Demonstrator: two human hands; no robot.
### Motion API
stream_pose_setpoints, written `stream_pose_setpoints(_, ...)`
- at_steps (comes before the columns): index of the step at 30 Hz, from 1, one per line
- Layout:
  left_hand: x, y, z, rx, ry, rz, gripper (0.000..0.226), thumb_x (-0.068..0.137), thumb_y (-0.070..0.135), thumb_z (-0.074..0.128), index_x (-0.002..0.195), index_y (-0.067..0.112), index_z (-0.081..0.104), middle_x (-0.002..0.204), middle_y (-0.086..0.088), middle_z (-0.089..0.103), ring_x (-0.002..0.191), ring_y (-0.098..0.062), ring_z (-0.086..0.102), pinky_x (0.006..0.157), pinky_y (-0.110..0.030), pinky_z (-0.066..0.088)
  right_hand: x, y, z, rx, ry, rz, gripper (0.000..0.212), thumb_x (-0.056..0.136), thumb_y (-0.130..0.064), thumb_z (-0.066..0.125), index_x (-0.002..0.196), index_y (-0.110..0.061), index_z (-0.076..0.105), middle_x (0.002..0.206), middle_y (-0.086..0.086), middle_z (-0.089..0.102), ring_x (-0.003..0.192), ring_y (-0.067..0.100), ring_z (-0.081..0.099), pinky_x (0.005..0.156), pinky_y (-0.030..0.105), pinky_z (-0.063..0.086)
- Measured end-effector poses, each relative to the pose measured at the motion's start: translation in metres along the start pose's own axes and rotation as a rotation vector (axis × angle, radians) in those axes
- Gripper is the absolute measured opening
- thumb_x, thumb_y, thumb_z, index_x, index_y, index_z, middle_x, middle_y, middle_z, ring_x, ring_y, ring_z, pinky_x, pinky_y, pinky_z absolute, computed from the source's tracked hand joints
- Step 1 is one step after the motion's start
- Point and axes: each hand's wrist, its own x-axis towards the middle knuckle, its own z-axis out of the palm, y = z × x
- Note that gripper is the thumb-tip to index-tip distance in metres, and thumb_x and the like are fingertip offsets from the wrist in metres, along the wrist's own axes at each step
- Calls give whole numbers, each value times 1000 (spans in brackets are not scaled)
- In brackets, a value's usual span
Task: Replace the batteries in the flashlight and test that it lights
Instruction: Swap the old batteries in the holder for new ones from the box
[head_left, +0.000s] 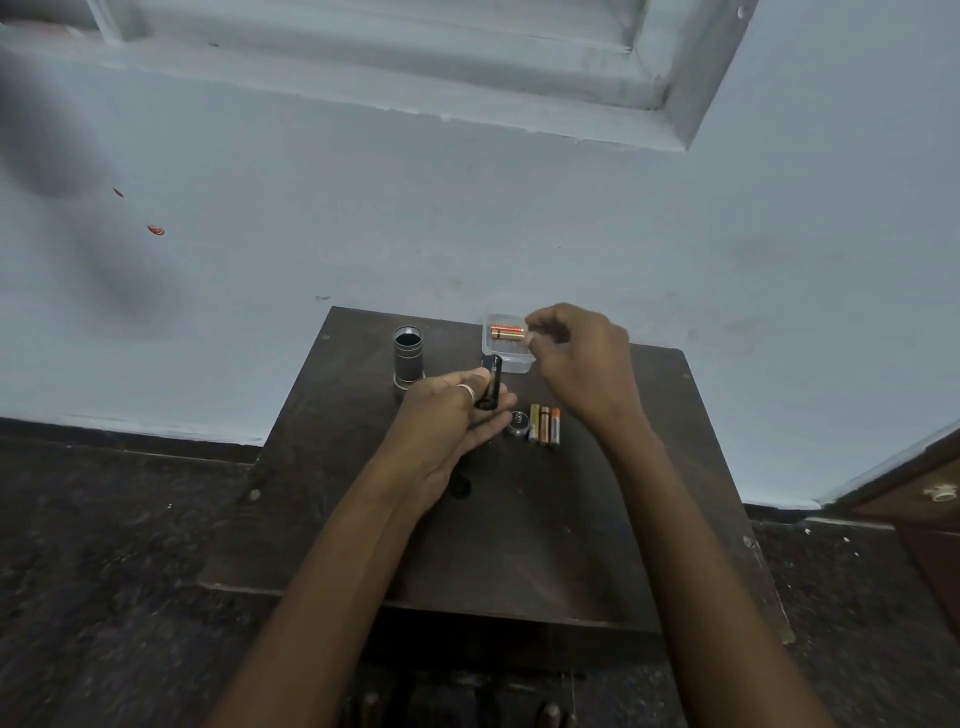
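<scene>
The dark flashlight body (408, 356) stands upright and open-ended at the back left of the small dark table (519, 545). My left hand (448, 422) grips a black battery holder (492, 383), held upright above the table. My right hand (581, 358) hovers at a clear plastic box (508, 358), fingertips pinched on the end of a copper-coloured battery (507, 331) over the box. The round tail cap (518, 422) lies on the table beside three loose batteries (544, 424) in a row.
A pale blue wall rises right behind the table. Dark speckled floor surrounds it. A wooden door or cabinet corner (930, 499) shows at the right edge. My feet show at the bottom of the view.
</scene>
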Motion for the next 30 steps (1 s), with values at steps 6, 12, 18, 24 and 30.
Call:
stream_pose_setpoints(6,-2,3,-1,-34,16,-21,20,103,9,49,90,5,64,99,-17,69,95,-22,72,83,-32,58,58,-1,31,-404,-241,-56,27,88,-9,59,109,-15,74,113,8,71,102,31,66,77,32,49)
stream_pose_setpoints(12,-1,5,-2,-64,-5,-40,19,103,8,49,91,4,63,100,-18,69,92,-22,72,83,-32,59,70,-7,44,-627,-392,-48,18,87,-11,62,102,-13,71,105,10,66,91,32,65,70,31,47)
stream_pose_setpoints(18,0,5,-4,-100,-19,-50,17,102,8,50,93,1,63,101,-19,70,94,-23,74,82,-33,59,76,-9,49,-672,-473,-65,20,87,-10,62,106,-10,70,106,12,66,97,34,64,71,32,48)
stream_pose_setpoints(24,1,7,-4,-135,-39,-89,18,103,9,49,99,-1,63,102,-19,72,90,-21,75,79,-32,60,62,-12,27,-263,-266,21,9,91,-11,58,92,-10,66,90,1,66,87,20,59,73,30,48)
stream_pose_setpoints(30,2,4,-5,-146,-51,-87,20,103,8,47,101,-4,62,100,-18,72,88,-21,75,78,-29,61,0,-35,-10,166,-15,79,8,90,-16,69,94,-23,67,68,-15,66,67,-5,64,64,9,47)
